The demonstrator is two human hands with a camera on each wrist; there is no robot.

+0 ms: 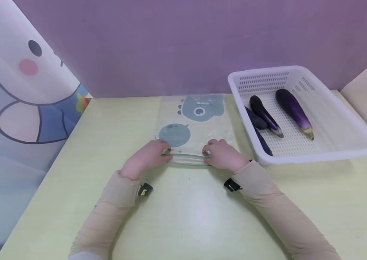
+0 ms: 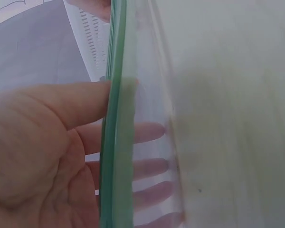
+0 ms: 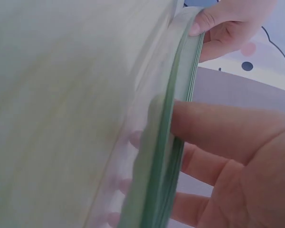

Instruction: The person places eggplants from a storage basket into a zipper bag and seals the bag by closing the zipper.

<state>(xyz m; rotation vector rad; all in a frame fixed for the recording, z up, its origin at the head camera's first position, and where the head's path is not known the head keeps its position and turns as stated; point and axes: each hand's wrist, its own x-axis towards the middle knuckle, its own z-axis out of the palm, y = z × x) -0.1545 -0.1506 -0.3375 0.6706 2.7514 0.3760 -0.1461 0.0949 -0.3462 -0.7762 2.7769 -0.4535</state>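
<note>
A clear zip bag (image 1: 203,139) printed with blue-grey dinosaur shapes lies flat on the table, its green zip edge toward me. My left hand (image 1: 149,156) grips the left part of that edge. In the left wrist view the thumb presses the green zip strip (image 2: 118,123), and the fingers show through the film behind it. The right part is held by my right hand (image 1: 223,154). Its thumb (image 3: 213,126) lies against a green strip in the right wrist view, with fingers behind the film. Between the hands, two green lines stand slightly apart.
A white plastic basket (image 1: 320,157) stands at the right, close to my right forearm. Several dark purple eggplants (image 1: 294,110) lie in it. A purple wall (image 1: 157,47) rises behind the table (image 1: 186,216), and a cartoon-printed sheet (image 1: 14,173) hangs at the left.
</note>
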